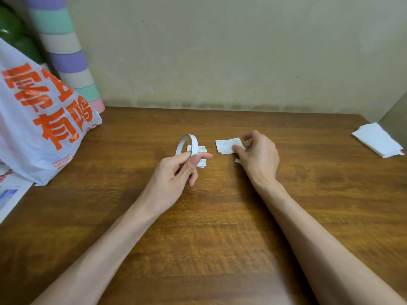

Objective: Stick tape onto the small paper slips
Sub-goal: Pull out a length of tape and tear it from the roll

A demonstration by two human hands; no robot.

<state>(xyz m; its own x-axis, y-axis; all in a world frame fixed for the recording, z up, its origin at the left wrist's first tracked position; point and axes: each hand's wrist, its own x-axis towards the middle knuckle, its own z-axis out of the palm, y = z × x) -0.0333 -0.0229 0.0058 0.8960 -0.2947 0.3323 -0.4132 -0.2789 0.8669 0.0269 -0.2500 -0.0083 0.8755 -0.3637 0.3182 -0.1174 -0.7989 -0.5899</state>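
A thin white tape roll point(187, 145) stands upright above the wooden table point(198, 227), and my left hand point(176, 172) pinches its lower edge between thumb and fingers. Behind the roll lies a small stack of printed paper slips point(202, 157). To the right, one printed slip point(228, 145) lies flat on the table, and my right hand point(257, 155) holds its right edge with thumb and curled fingers. A tiny white scrap point(237, 160) peeks out under the right hand.
A white plastic bag with orange lettering point(41, 119) fills the left side. A striped pastel roll point(66, 51) leans against the wall behind it. A stack of white paper point(377, 139) lies at the table's far right edge.
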